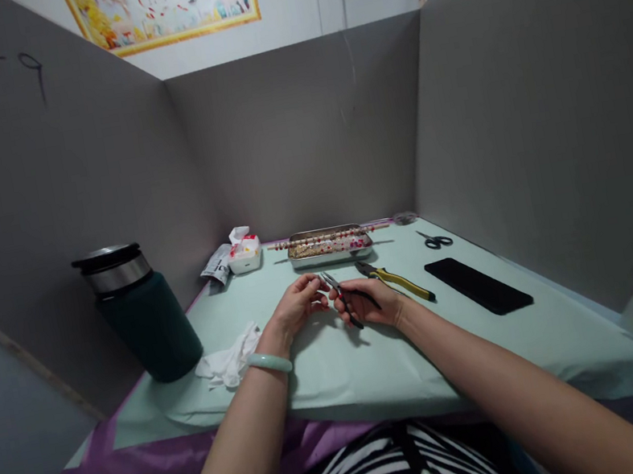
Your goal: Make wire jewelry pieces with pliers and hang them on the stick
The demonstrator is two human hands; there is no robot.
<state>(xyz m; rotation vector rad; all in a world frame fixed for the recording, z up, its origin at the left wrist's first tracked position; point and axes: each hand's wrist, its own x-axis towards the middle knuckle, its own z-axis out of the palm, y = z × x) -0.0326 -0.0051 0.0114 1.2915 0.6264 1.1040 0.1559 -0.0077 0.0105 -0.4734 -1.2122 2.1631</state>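
Note:
My right hand [373, 299] is wrapped round small pliers [339, 292] with black and red handles, their jaws tilted up and to the left. Close to the jaw tips is my left hand [302, 305], thumb and forefinger pinched together. Whatever lies in that pinch is too small to make out. Behind both hands stands a metal tray [333, 259] of small gold, red and pink beads. A thin rod [322, 238] strung with red beads lies across its top. Larger pliers with yellow handles [403, 283] rest on the table just right of my right hand.
At the left stands a dark green bottle [150, 319], with crumpled tissue [228, 357] beside it. A tissue pack [244, 254] and a foil bag [217, 267] lie at the back left. On the right are scissors [436, 240] and a black phone [478, 284]. Grey panels [305, 141] enclose the table.

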